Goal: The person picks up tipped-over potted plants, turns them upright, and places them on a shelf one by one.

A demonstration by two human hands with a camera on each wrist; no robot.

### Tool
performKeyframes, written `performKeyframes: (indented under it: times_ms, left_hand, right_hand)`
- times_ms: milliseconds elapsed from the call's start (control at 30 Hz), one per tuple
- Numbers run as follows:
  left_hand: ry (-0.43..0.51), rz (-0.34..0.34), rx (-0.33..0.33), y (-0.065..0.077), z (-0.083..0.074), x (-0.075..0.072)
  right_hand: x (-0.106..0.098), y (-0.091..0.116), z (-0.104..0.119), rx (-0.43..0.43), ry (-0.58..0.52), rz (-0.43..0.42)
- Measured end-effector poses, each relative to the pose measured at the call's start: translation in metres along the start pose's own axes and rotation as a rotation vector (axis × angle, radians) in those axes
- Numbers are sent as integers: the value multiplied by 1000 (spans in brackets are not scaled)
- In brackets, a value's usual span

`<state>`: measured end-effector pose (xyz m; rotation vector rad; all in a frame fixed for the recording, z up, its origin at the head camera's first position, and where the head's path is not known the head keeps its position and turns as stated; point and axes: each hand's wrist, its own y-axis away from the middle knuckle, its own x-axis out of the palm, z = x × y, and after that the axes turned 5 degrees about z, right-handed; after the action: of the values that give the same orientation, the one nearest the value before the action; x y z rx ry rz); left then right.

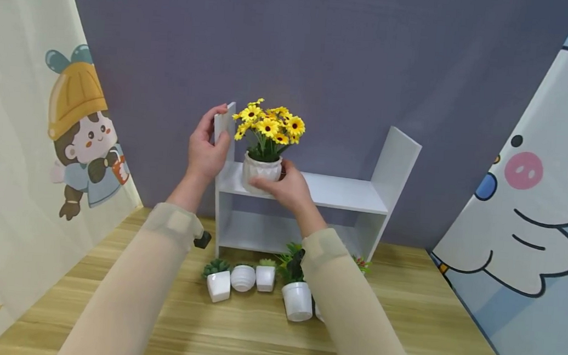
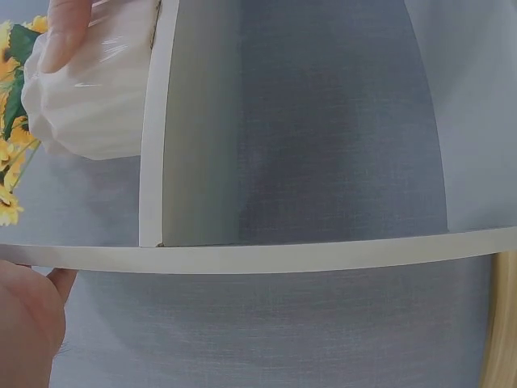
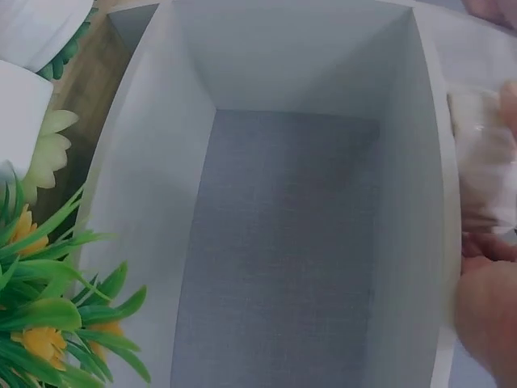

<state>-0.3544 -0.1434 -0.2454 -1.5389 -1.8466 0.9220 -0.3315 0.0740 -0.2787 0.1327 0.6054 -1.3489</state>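
Observation:
A white two-tier shelf (image 1: 342, 192) stands at the back of the table. My left hand (image 1: 208, 147) grips its left side panel (image 2: 323, 255) near the top, with the thumb toward the front. In my right hand (image 1: 290, 188) is a ribbed white flowerpot (image 1: 259, 171) with yellow daisy-like flowers (image 1: 270, 126), held between thumb and fingers. The pot (image 2: 97, 105) is at the left end of the upper board, and its base appears to touch the board in the left wrist view. Some right fingers are hidden behind it.
On the table before the shelf sit small white potted succulents (image 1: 218, 285), a round white pot (image 1: 243, 278) and a larger potted plant (image 1: 297, 301). My right sleeve partly covers another pot. Printed cloths (image 1: 15, 126) hang at both sides, with a grey backdrop (image 1: 321, 64) behind.

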Motion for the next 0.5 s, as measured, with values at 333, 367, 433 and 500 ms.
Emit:
performKeyframes:
  times_ms: [333,367,433,500]
  left_hand:
    - [-12,6,-18,0,-1,-2]
    - [-10,4,-15,0,-1,-2]
    - [-21,1,-17,0,0,-1]
    - [-23,-1,-19,0,-1,0]
  right_hand:
    - [-3,0,1,-38,21,62]
    - [-2,0,1,-34,27,58]
    - [-2,1,2,-27,36,51]
    - [-1,1,2,-23,41,45]
